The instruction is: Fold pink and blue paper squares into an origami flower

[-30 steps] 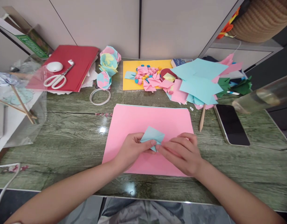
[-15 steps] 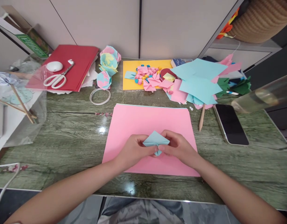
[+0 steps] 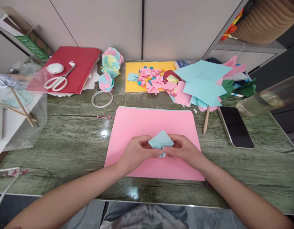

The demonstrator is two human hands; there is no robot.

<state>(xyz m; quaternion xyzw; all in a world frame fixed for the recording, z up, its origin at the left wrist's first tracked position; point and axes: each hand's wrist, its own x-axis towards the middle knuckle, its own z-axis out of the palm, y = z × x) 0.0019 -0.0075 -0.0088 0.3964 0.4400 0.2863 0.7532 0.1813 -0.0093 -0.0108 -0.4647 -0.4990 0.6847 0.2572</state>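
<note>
A small piece of folded light-blue paper (image 3: 161,139) is held between both hands, its pointed corner facing away from me. My left hand (image 3: 138,151) pinches its left side, thumb across the lower front and fingers behind. My right hand (image 3: 182,147) grips the right side in the same way, its thumb near the lower folds. The fingertips behind the paper are partly hidden. Beneath the hands lies a stack of pink paper sheets (image 3: 135,124) on the green wood-grain table (image 3: 73,136).
Behind the stack are a roll of tape (image 3: 102,106), folded paper balls (image 3: 110,65) and a yellow sheet (image 3: 131,86) bearing small folded pieces. White scissors (image 3: 56,83) rest on a red folder (image 3: 77,57) at left. A phone (image 3: 236,127), wooden stick (image 3: 206,122) and blue paper cutouts (image 3: 204,74) are at right.
The folded paper has tilted up slightly and moved a little right and away from me, so its front folds show more. Both hands keep their hold.
</note>
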